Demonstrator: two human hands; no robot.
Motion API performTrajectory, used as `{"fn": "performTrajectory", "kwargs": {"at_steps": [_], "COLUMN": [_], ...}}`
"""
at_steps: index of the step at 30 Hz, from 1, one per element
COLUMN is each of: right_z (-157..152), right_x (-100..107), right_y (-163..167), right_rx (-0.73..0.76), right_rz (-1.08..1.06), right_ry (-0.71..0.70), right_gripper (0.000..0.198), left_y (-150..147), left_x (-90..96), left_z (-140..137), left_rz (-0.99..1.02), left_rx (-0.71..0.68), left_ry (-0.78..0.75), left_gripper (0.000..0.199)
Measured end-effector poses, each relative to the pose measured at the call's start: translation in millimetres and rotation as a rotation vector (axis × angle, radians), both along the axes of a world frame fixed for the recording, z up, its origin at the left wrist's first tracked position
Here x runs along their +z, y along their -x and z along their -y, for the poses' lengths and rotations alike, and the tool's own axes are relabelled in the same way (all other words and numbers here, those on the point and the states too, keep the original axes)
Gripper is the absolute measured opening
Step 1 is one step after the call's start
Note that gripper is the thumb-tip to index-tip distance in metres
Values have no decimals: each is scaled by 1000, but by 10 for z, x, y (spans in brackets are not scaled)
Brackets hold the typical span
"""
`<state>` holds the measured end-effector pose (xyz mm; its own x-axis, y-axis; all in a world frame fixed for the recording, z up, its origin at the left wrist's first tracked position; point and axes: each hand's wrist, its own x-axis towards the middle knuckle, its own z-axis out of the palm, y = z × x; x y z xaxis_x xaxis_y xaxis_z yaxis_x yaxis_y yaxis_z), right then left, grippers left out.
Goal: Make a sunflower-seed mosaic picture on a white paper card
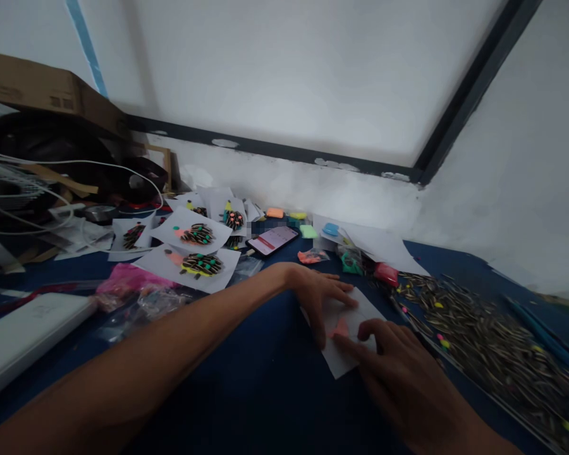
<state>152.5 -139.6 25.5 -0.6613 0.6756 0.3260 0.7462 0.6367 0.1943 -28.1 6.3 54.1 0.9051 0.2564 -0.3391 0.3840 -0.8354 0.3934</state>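
A small white sheet of paper (337, 361) lies on the blue tabletop, with a flattened patch of salmon-pink modelling clay (341, 328) on it. My left hand (320, 297) rests on the sheet's upper left part, fingers spread and the thumb beside the clay. From the lower right, my right hand (401, 366) reaches over the sheet. Its index fingertip touches the lower edge of the clay, and the other fingers are partly bent. Neither hand grips anything that I can see.
Striped seeds (493, 354) with coloured clay bits fill the right side. Behind are a phone (272, 240), clay packs including a red one (386, 273), and paper cards with seed-covered figures (201, 264). A white box-like device (33, 335) and a pink bag (128, 278) lie left.
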Motion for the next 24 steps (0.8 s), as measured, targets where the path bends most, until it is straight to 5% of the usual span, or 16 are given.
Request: {"fn": "performTrajectory", "kwargs": {"at_steps": [13, 19, 24], "right_z": [21, -28, -67], "right_x": [32, -41, -57], "right_y": [59, -41, -123], "right_rx": [-38, -74, -129], "right_rz": [-72, -160, -176], "right_ry": [140, 40, -54], "right_gripper": [37, 38, 33], "left_y": [16, 8, -3], "left_x": [-56, -25, 6], "left_z": [-75, -44, -92], "left_rz": [68, 88, 76], "left_rx": [-15, -13, -72], "left_ry": [72, 96, 130], "left_gripper": [104, 102, 82]}}
